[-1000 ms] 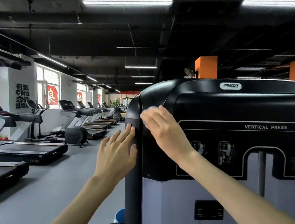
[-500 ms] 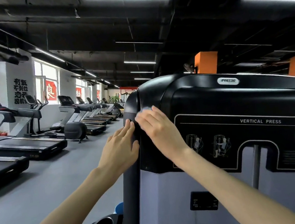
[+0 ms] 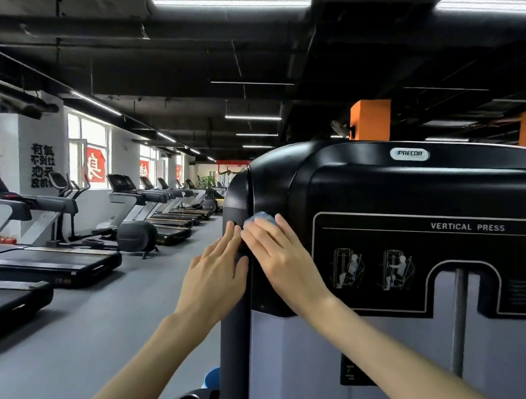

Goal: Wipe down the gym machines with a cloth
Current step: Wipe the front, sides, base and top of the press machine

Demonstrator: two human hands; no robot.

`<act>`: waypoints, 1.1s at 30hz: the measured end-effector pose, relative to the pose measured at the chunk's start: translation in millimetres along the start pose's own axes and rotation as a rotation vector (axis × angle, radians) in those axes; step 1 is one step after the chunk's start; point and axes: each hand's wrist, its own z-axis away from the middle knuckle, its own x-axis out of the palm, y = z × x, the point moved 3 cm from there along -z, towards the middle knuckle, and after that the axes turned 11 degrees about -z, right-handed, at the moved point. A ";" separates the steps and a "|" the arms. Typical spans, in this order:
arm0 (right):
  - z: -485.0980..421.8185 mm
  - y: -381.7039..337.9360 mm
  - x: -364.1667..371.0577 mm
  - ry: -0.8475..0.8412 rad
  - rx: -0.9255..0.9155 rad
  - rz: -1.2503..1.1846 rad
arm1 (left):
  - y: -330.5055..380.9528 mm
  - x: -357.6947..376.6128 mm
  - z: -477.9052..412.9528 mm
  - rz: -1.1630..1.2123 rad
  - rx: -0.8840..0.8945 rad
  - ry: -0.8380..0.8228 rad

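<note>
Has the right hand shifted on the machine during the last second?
Yes. The right hand slid down-left, away from the PRECOR logo, toward the left hand.

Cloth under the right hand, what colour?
Light blue: the cloth peeks out past the right hand; head view.

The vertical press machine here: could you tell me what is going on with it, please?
A person is wiping it. Their right hand presses a small blue cloth flat against the black housing of the vertical press machine, near its left edge. Their left hand rests, fingers straight, on the rounded side column beside it. Treadmills stand in a row on the left.
</note>
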 end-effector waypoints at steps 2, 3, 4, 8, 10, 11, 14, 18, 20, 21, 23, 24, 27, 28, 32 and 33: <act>11.1 2.2 1.8 0.006 -0.060 -0.003 | -2.0 -0.8 -0.3 -0.009 0.003 0.003; 7.4 5.6 3.5 0.018 -0.068 -0.012 | -3.1 -1.1 -0.7 -0.024 0.010 -0.001; 0.7 9.5 5.7 0.026 -0.064 -0.027 | -3.9 -1.0 -1.4 -0.036 0.016 -0.003; -41.8 32.2 7.5 0.137 0.082 -0.101 | -0.5 2.2 -1.0 -0.031 -0.012 0.071; -58.3 41.6 2.8 0.219 0.197 -0.144 | 5.9 2.5 0.0 0.000 -0.012 0.124; -61.4 43.5 1.2 0.257 0.228 -0.170 | 8.8 2.7 -0.1 0.018 -0.006 0.149; -49.5 49.8 -7.4 0.352 0.254 -0.214 | 18.9 2.1 -1.8 0.058 0.040 0.209; -18.9 87.0 -22.5 0.346 0.342 -0.159 | 33.3 -1.3 -6.1 0.088 0.119 0.292; -5.1 105.9 -33.0 0.315 0.344 -0.118 | 43.7 -2.4 -10.9 0.107 0.134 0.320; 2.2 117.0 -39.6 0.308 0.360 -0.111 | 50.1 -1.9 -13.1 0.114 0.139 0.326; 17.0 141.2 -54.6 0.316 0.421 -0.102 | 61.7 -0.8 -15.7 0.147 0.128 0.319; 24.0 153.2 -61.6 0.325 0.454 -0.098 | 65.2 -0.4 -16.3 0.171 0.113 0.314; 36.7 175.8 -74.1 0.359 0.559 -0.115 | 67.7 -2.6 -16.6 0.196 0.097 0.328; 35.0 175.6 -74.0 0.376 0.591 -0.117 | 67.6 -3.6 -16.5 0.195 0.097 0.333; -3.8 126.8 -49.1 0.389 0.554 -0.194 | 67.3 -4.4 -16.9 0.235 0.096 0.325; -14.7 108.3 -39.4 0.387 0.506 -0.237 | 65.8 -5.1 -17.5 0.248 0.100 0.325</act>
